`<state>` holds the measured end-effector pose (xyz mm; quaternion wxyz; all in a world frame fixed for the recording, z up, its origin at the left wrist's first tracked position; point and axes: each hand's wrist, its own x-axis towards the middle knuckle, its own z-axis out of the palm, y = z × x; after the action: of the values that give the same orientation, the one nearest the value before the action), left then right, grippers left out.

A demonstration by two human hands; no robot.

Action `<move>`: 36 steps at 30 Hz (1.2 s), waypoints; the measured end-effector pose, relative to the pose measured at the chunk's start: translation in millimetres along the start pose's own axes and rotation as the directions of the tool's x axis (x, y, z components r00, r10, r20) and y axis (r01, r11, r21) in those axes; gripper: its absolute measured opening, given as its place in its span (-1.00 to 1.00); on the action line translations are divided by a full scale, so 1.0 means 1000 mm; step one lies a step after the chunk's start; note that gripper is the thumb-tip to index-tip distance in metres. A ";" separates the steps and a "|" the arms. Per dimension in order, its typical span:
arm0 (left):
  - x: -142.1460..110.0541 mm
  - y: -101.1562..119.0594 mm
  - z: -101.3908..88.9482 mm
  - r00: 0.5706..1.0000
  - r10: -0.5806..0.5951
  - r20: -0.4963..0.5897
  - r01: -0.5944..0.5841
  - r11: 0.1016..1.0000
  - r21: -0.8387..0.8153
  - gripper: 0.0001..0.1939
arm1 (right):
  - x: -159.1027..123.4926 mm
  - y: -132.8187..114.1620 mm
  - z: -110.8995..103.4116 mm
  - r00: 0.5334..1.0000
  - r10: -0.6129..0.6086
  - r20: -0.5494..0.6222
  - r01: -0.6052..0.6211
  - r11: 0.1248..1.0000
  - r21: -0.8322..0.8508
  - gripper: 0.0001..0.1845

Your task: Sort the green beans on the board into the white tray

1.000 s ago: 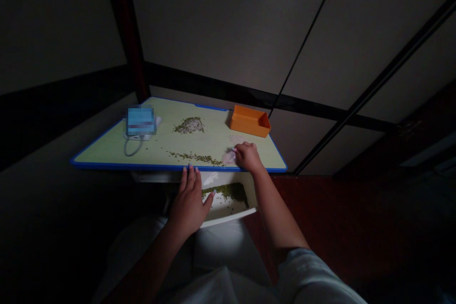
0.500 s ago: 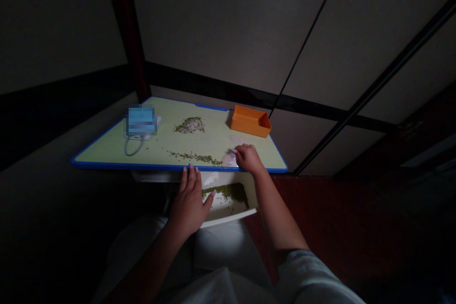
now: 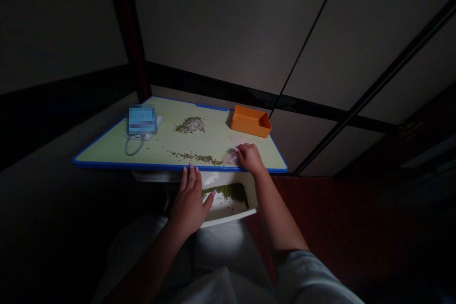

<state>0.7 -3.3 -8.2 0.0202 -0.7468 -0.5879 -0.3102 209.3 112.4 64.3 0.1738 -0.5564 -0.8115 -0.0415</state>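
1. Presently, the pale grains (image 3: 230, 157) lie near the tabletop's (image 3: 213, 141) front edge, beside scattered green grains (image 3: 199, 157).
2. Your right hand (image 3: 249, 156) curls over them, fingertips bunched; I cannot tell whether anything is gripped.
3. Your left hand (image 3: 188, 203) is spread, holding nothing, beside the white bin (image 3: 230, 220).

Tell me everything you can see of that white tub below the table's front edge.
The white tub looks like smooth plastic, open-topped, with a rounded corner and a pale rim. It sits upright, partly beneath the table. Small green grains lie thickest towards its far side, with others scattered over its white floor. The left hand hides its left end; whether they touch, I can't tell.
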 end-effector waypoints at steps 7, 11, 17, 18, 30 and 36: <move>0.000 0.000 -0.001 1.000 -0.007 0.014 0.007 1.000 -0.006 -0.25 | -0.001 0.000 -0.001 0.998 -0.058 0.026 0.057 0.998 0.033 -0.71; 0.000 0.001 -0.001 1.000 -0.009 0.013 0.009 1.000 -0.002 -0.25 | -0.001 -0.001 -0.001 1.000 -0.019 0.014 0.019 1.000 0.008 -0.71; 0.000 0.000 -0.001 1.000 -0.014 0.019 0.014 1.000 -0.004 -0.24 | -0.001 -0.002 -0.001 0.999 -0.018 0.027 0.019 1.000 -0.010 -0.71; 0.001 0.000 -0.001 1.000 -0.012 0.020 0.012 1.000 -0.001 -0.24 | -0.001 -0.001 -0.001 1.000 -0.014 0.024 0.014 1.000 -0.015 -0.72; 0.000 0.000 0.000 1.000 -0.011 -0.002 0.011 1.000 0.004 -0.26 | -0.002 -0.003 -0.003 0.997 -0.069 0.028 0.068 0.998 0.007 -0.71; 0.000 0.000 0.001 1.000 -0.007 0.006 0.007 1.000 -0.002 -0.25 | -0.002 -0.002 -0.005 0.999 0.024 0.023 -0.022 0.996 -0.087 -0.70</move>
<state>0.8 -3.0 -8.6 0.0165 -0.7458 -0.5901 -0.3087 209.5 109.1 68.4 0.1401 -0.5731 -0.8046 -0.0679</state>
